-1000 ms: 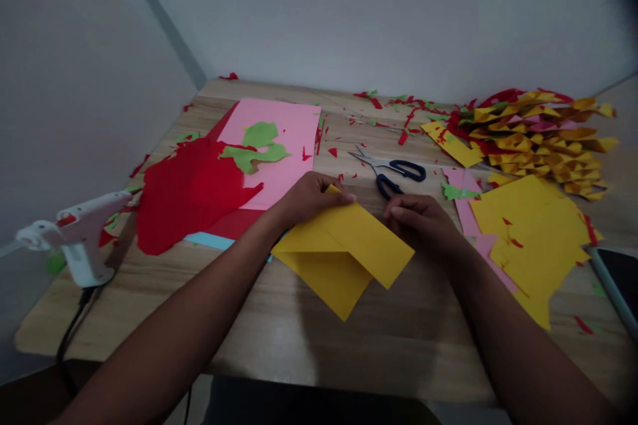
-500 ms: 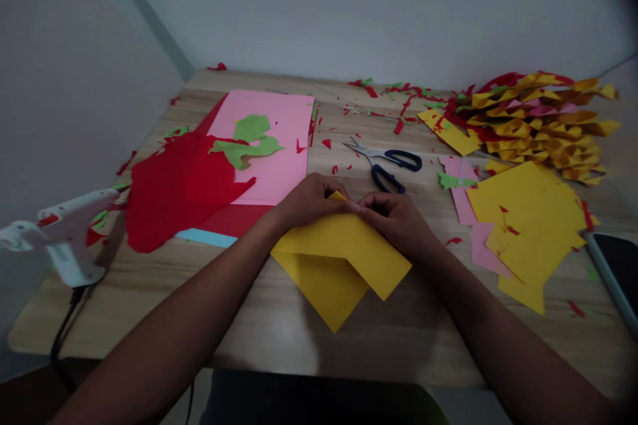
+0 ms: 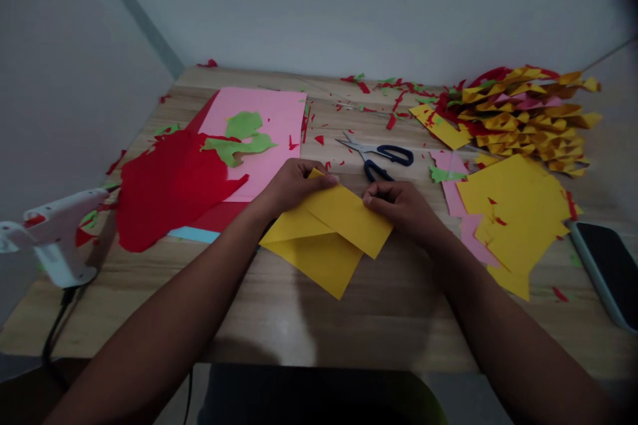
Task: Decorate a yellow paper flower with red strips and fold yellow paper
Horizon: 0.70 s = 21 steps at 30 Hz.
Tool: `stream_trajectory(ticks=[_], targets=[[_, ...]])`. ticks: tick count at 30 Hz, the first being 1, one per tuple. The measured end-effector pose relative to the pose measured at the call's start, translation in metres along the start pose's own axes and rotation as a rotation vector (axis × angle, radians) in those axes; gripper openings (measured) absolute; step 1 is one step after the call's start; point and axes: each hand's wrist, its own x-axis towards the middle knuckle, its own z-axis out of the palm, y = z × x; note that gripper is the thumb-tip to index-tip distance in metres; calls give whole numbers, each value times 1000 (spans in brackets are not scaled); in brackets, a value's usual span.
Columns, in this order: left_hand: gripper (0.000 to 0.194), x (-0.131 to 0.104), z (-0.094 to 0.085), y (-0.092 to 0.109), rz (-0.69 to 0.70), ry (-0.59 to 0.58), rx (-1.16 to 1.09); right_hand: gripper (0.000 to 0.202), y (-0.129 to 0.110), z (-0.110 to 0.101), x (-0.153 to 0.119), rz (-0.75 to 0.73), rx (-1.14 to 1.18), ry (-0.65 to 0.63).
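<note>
A folded yellow paper (image 3: 319,239) is held just above the table, its folded flap crossing over the lower layer. My left hand (image 3: 298,187) pinches its upper left corner, thumb on top. At the paper's right edge my right hand (image 3: 399,206) has its fingers closed and pressed to the sheet near the upper right. Blue-handled scissors (image 3: 373,153) lie partly spread behind my hands, the lower handle partly covered by my right hand.
A white glue gun (image 3: 64,232) stands at the left, near red paper (image 3: 169,186) and pink sheets (image 3: 279,119). Yellow sheets (image 3: 513,212), a phone (image 3: 608,272) and a fringed yellow paper piece (image 3: 533,119) lie right. Red and green scraps are scattered behind.
My hands have moved apart along the top of the yellow paper, which has turned and shifted up slightly. The whole view has shifted a little.
</note>
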Motion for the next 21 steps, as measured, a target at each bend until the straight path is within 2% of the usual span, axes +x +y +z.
stream_trajectory(ticks=[4,9,15,18,21], targets=[[35,1,0,0,9,51,-40,25,2,-11,0,-19,-30,-36],[31,2,-1,0,9,106,-139,24,-7,-25,-5,-41,-70,0],[35,0,0,1,-37,85,-247,22,-7,-47,-9,-43,-66,-5],[36,-1,2,2,-24,102,-222,18,0,-53,-6,-84,48,51],[37,-2,6,2,-1,110,-115,17,5,-47,-2,-145,203,105]])
